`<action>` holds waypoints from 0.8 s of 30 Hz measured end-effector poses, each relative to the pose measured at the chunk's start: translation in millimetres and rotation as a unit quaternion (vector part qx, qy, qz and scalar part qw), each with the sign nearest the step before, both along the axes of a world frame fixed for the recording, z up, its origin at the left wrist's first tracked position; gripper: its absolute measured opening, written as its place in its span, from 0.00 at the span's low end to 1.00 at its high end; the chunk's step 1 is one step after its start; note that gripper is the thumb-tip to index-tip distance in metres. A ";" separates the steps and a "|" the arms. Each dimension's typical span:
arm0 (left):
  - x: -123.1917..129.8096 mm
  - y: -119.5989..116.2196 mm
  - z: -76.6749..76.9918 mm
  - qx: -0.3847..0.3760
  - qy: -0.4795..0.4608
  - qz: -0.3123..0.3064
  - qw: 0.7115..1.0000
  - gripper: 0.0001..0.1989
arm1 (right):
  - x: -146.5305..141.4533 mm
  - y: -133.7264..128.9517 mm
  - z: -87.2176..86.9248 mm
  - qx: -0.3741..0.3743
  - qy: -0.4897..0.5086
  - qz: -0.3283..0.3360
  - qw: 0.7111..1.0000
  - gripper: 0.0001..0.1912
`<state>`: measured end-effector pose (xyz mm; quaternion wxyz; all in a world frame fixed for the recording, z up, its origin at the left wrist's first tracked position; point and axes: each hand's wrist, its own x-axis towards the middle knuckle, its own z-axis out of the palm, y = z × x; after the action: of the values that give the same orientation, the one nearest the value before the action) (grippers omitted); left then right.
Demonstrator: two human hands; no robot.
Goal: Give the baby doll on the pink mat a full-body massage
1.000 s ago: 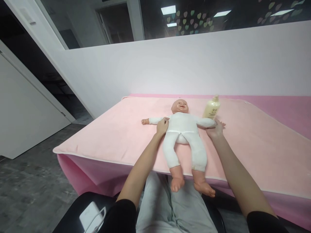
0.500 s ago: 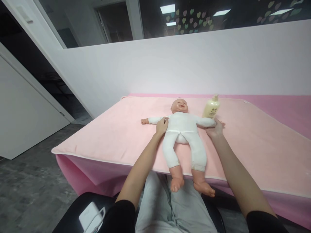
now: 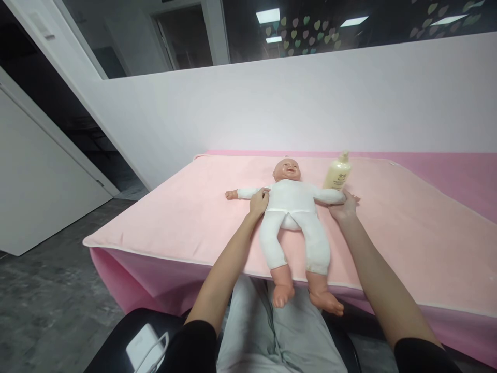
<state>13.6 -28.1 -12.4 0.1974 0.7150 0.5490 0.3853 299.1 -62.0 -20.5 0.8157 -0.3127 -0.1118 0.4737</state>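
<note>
A baby doll [image 3: 293,197] in a white cloth suit lies on its back on the pink padded sheet [image 3: 171,217], its bare feet hanging past the near edge. My left hand [image 3: 259,202] is closed at the doll's side, by the armpit and upper arm on the left of the view. My right hand [image 3: 344,207] is closed round the doll's other forearm near the wrist, fingers partly behind it. Just beyond that forearm stands a pale yellow pump bottle [image 3: 337,172].
A white wall [image 3: 272,109] with a window above it rises behind the table. At the lower left, a white device [image 3: 144,346] with a cable lies on a black chair. A white door [image 3: 42,171] is at the far left.
</note>
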 end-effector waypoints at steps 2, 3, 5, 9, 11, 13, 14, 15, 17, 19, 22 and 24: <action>0.0 -0.6 0.7 0.000 0.001 0.001 1.000 0.17 | -0.3 -0.5 1.1 -0.011 0.002 0.009 1.000 0.06; 0.0 -0.9 1.0 0.000 0.001 0.001 1.000 0.17 | -0.5 -0.7 1.8 -0.017 0.003 0.012 1.000 0.06; 0.2 -1.1 1.3 -0.001 0.001 0.002 1.000 0.17 | -1.1 -1.2 3.0 -0.021 0.004 0.009 1.000 0.06; 0.8 -0.8 1.2 -0.006 0.001 0.003 1.000 0.17 | -2.2 -2.4 4.2 -0.022 0.001 0.006 1.000 0.05; 1.0 -0.5 1.0 -0.007 0.002 0.005 1.000 0.17 | -2.4 -3.0 4.5 -0.022 0.000 0.006 1.000 0.05; 1.1 -0.4 0.9 -0.007 0.002 0.007 1.000 0.17 | -2.4 -3.5 4.7 -0.027 0.001 0.005 1.000 0.04; 1.1 -0.4 0.9 -0.007 0.002 0.007 1.000 0.17 | -2.4 -3.7 4.7 -0.030 0.001 0.005 1.000 0.04; 1.1 -0.5 0.9 -0.007 0.001 0.006 1.000 0.17 | -2.2 -3.9 4.7 -0.032 0.001 0.007 0.999 0.04; 0.9 -0.8 1.0 -0.006 -0.002 0.003 1.000 0.17 | -1.9 -3.8 4.3 -0.029 -0.001 0.011 1.000 0.05; 0.7 -1.1 1.2 -0.005 -0.004 0.001 1.000 0.17 | -1.5 -3.2 3.6 -0.024 -0.004 0.013 1.000 0.04; 0.5 -1.1 1.4 -0.006 -0.004 0.001 1.000 0.17 | -1.0 -1.8 2.1 -0.021 -0.005 0.010 1.000 0.04; 0.4 -0.9 1.3 -0.006 -0.004 0.001 1.000 0.16 | -0.9 -1.2 1.4 -0.011 -0.010 0.002 1.000 0.04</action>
<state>14.1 -29.0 -11.1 0.2036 0.7115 0.5514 0.3851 298.1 -63.3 -19.1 0.8102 -0.3261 -0.1157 0.4732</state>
